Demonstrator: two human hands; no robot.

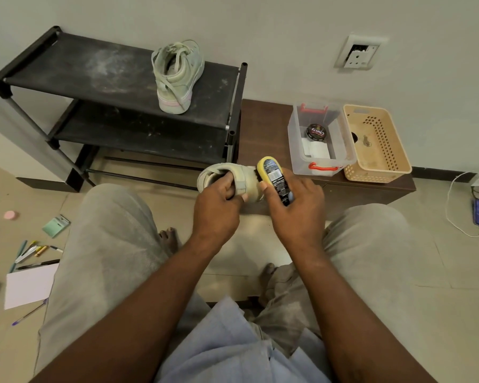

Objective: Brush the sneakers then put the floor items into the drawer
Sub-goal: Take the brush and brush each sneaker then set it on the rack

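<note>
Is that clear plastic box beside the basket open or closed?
Open. The clear box has no lid on top, and a round black tin and a white item lie uncovered inside it.

One pale grey-green sneaker (177,76) sits upright on the top shelf of the black shoe rack (100,64), heel toward the camera, laces loose, with a pinkish stripe along the sole. The second sneaker (246,179) is up in front of the knees, tipped on its side, and the left hand (219,205) grips it at the opening. The brush (274,176), yellow-backed with a dark label, is held in the right hand (296,201), bristles against that shoe. On the floor off to the left are a small pink round thing (10,215), a mint green card (56,225), a scatter of pens (31,251), a white sheet of paper (29,286) and a purple pen (29,313) just by its corner
</note>
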